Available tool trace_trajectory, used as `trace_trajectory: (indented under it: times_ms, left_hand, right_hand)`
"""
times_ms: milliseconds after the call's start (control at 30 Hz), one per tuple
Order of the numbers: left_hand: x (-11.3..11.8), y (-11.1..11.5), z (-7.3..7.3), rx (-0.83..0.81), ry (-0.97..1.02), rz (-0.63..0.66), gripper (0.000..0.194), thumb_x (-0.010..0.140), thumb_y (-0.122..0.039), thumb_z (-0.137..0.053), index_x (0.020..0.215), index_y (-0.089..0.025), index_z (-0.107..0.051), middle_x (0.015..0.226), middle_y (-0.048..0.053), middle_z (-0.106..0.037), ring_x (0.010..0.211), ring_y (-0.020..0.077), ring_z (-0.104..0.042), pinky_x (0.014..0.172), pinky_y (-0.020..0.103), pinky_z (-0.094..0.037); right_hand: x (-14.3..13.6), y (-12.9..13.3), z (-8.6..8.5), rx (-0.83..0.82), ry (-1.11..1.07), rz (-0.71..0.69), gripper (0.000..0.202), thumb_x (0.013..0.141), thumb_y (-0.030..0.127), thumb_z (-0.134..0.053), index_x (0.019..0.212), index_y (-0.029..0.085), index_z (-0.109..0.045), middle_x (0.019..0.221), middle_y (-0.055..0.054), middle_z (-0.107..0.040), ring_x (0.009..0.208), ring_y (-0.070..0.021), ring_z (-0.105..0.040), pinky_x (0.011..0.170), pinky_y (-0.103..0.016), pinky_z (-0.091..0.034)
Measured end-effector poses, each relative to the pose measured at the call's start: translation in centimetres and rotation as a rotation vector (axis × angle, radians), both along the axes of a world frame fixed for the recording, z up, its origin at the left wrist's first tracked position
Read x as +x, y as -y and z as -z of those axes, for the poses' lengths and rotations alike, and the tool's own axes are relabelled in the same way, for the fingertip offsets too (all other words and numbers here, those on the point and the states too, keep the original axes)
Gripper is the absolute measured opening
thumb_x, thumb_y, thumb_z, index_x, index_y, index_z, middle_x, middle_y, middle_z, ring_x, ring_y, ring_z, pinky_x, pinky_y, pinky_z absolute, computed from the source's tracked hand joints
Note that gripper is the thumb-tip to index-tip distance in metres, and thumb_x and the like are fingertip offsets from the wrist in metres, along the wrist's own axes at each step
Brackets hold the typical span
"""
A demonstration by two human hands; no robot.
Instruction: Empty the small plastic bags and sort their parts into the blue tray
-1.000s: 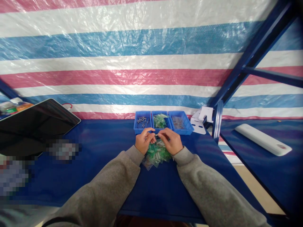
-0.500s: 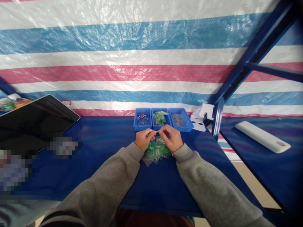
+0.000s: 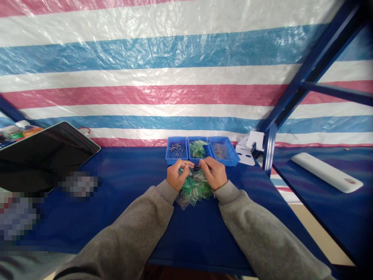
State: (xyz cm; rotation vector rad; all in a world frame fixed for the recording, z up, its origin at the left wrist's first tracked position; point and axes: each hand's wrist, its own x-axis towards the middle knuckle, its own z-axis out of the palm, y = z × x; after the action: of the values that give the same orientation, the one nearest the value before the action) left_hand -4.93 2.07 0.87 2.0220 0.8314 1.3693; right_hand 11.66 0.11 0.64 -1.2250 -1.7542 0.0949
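Note:
My left hand (image 3: pixel 176 175) and my right hand (image 3: pixel 216 173) face each other above a loose pile of small green and clear plastic pieces (image 3: pixel 196 189). The fingers of both are bent into a pinch, with a short gap between the fingertips. Something thin and dark shows near the fingertips, too small to name. Just beyond the hands stand three joined blue bins. In the left bin (image 3: pixel 176 160) are several small metal pins (image 3: pixel 176 147); the middle one has green plastic pieces (image 3: pixel 198 148); the right bin (image 3: pixel 234 154) contains clear or greyish small pieces (image 3: pixel 220 151).
A dark-screened panel (image 3: pixel 49 155) lies at the left of the blue table (image 3: pixel 125 179). White cut-out sheets (image 3: pixel 246 154) rest by the blue metal post (image 3: pixel 269 149). On the right-hand table lies a long white device (image 3: pixel 326 172). A striped plastic sheet (image 3: pixel 175 95) hangs behind.
My fingertips have drawn slightly apart; before, they met over a small shiny piece. The whole view has shifted a little, so everything sits lower in the picture.

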Motion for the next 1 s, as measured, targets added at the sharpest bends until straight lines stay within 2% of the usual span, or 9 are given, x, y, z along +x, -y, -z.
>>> trace_trajectory:
  times_ms: [100,200,333,467,533,600,700,867,1000]
  left_hand:
    - [0.1,-0.1,0.3,0.002,-0.060,-0.016,0.019,0.087,-0.030,-0.046,0.078,-0.016,-0.055,0.071,0.003,-0.066,0.064,0.0116,-0.063,0.068,0.025,-0.051]
    - [0.1,-0.1,0.2,0.031,-0.108,-0.043,0.020,0.086,-0.031,-0.048,0.075,-0.017,-0.057,0.060,0.000,-0.062,0.056,0.0095,-0.059,0.063,0.022,-0.049]
    - [0.1,-0.2,0.0,0.055,-0.121,-0.081,0.021,0.084,-0.032,-0.051,0.078,-0.016,-0.063,0.062,0.000,-0.063,0.056,0.0101,-0.058,0.064,0.022,-0.047]
    - [0.2,-0.6,0.4,-0.052,-0.019,-0.039,0.022,0.084,-0.033,-0.051,0.080,-0.016,-0.064,0.059,-0.001,-0.060,0.048,0.0086,-0.054,0.054,0.021,-0.046]
    - [0.3,-0.7,0.7,-0.128,0.042,-0.017,0.022,0.084,-0.034,-0.051,0.081,-0.016,-0.062,0.054,-0.003,-0.057,0.043,0.0069,-0.050,0.046,0.019,-0.044]
    - [0.3,-0.7,0.9,-0.180,0.075,0.001,0.021,0.083,-0.035,-0.052,0.082,-0.016,-0.061,0.052,-0.004,-0.055,0.040,0.0057,-0.048,0.042,0.017,-0.042]
    - [0.3,-0.7,1.0,-0.208,0.100,0.022,0.020,0.083,-0.034,-0.052,0.086,-0.016,-0.061,0.051,-0.004,-0.055,0.039,0.0053,-0.048,0.041,0.016,-0.042]
    - [0.4,-0.6,1.0,-0.125,0.088,0.029,0.025,0.080,-0.036,-0.057,0.091,-0.015,-0.065,0.070,0.003,-0.068,0.055,0.0114,-0.062,0.054,0.023,-0.053]
    - [0.3,-0.3,0.6,-0.079,0.013,-0.004,0.026,0.084,-0.036,-0.050,0.082,-0.016,-0.067,0.064,0.002,-0.067,0.052,0.0110,-0.060,0.050,0.022,-0.050]
  right_hand:
    - [0.0,0.0,0.0,0.016,-0.006,0.002,0.034,0.092,0.034,-0.036,0.070,0.019,-0.057,0.065,-0.003,-0.054,0.062,-0.0135,-0.050,0.062,-0.026,-0.039]
    - [0.0,0.1,-0.1,0.021,-0.012,0.013,0.033,0.091,0.033,-0.037,0.070,0.019,-0.057,0.064,-0.003,-0.054,0.061,-0.0134,-0.050,0.061,-0.026,-0.039]
    - [0.0,0.3,-0.3,0.036,-0.035,0.010,0.029,0.091,0.032,-0.039,0.074,0.018,-0.059,0.067,-0.003,-0.056,0.064,-0.0139,-0.052,0.063,-0.026,-0.040]
    - [-0.2,0.5,-0.5,0.034,-0.056,-0.077,0.022,0.089,0.031,-0.043,0.094,0.018,-0.061,0.080,-0.005,-0.060,0.066,-0.0134,-0.054,0.063,-0.026,-0.043]
    - [-0.3,0.6,-0.6,0.018,-0.043,-0.135,0.021,0.088,0.032,-0.046,0.096,0.019,-0.061,0.079,-0.004,-0.060,0.063,-0.0131,-0.053,0.060,-0.026,-0.044]
    - [-0.3,0.6,-0.5,0.005,-0.020,-0.172,0.020,0.088,0.032,-0.046,0.092,0.019,-0.061,0.076,-0.004,-0.059,0.062,-0.0133,-0.052,0.059,-0.025,-0.043]
    - [-0.4,0.4,-0.2,0.002,0.018,-0.156,0.022,0.089,0.032,-0.042,0.085,0.020,-0.060,0.073,-0.004,-0.058,0.064,-0.0141,-0.053,0.061,-0.026,-0.043]
    - [-0.3,0.0,0.2,0.027,0.017,-0.049,0.030,0.091,0.034,-0.037,0.075,0.019,-0.057,0.069,-0.004,-0.058,0.066,-0.0147,-0.055,0.064,-0.026,-0.042]
    - [-0.1,-0.1,0.2,-0.003,0.026,-0.012,0.042,0.092,0.038,-0.035,0.059,0.019,-0.052,0.055,-0.001,-0.054,0.054,-0.0125,-0.052,0.058,-0.025,-0.038]
